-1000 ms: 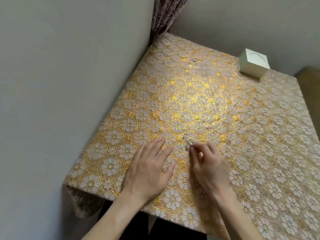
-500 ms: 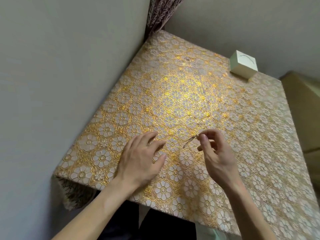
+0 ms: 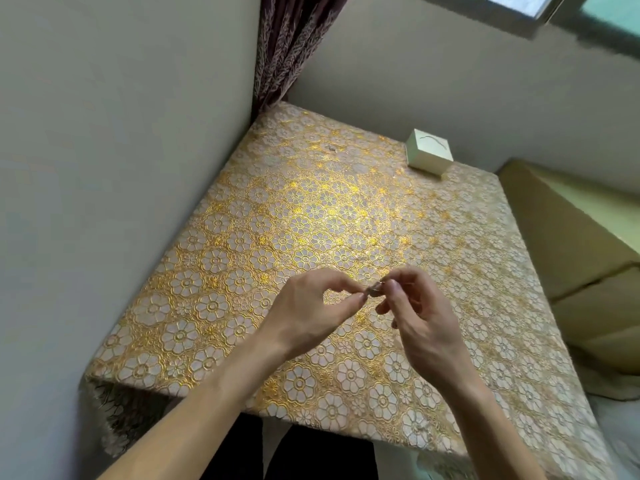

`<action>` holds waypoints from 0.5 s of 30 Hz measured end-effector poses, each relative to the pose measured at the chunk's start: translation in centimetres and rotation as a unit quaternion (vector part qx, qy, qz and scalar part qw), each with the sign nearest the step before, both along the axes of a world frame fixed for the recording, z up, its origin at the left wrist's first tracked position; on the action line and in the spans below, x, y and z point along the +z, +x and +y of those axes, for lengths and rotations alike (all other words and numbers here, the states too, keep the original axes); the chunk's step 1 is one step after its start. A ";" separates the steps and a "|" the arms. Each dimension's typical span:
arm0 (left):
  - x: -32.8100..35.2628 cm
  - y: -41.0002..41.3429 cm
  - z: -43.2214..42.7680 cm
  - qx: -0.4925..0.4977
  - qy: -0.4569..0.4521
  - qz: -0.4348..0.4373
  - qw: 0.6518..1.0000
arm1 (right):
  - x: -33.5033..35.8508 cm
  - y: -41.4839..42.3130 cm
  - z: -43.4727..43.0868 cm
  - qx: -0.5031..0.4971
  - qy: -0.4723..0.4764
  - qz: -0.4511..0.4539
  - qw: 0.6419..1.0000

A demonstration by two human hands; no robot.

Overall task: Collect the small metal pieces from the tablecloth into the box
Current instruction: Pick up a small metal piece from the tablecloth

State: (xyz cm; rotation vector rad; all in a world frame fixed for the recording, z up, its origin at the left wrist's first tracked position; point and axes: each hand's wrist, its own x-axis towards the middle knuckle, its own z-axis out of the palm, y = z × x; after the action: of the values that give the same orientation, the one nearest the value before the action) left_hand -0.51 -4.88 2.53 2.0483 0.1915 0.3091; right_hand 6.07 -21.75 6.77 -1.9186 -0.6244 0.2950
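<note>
"Head view: what are the hands doing?"

"Both are hovering above the tablecloth, over the middle of the table and toward its near edge. The left hand and the right hand are meeting fingertip to fingertip. Each is pinching the same small metal piece between thumb and forefinger, with the other fingers curling loosely."

"Where is that piece sitting, then?"

"It is hanging in the air between the two hands, touching both."

"And the box?"

"The white box is sitting at the table's far edge, nearer the far right corner and well apart from the hands. A small speck is lying toward the far left corner, too blurred to identify. A dark curtain is hanging behind that corner."
</note>
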 end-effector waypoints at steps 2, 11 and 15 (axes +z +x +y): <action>0.3 -0.4 -0.3 -0.008 -0.004 0.007 1.000 | 0.2 -0.3 -0.5 -0.003 0.011 0.003 1.000; 1.3 -2.5 -0.4 -0.006 -0.024 0.040 0.999 | -0.2 -2.4 -1.9 -0.031 0.032 0.034 0.998; 1.7 -3.0 -0.5 -0.008 -0.106 0.037 0.994 | 0.0 -2.8 -2.4 -0.040 0.030 0.040 0.998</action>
State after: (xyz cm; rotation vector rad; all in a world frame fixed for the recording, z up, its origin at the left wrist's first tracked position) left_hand -3.47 -5.36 4.18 1.8508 0.2437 0.1933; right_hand 3.28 -24.18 6.78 -1.8585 -0.4974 0.2980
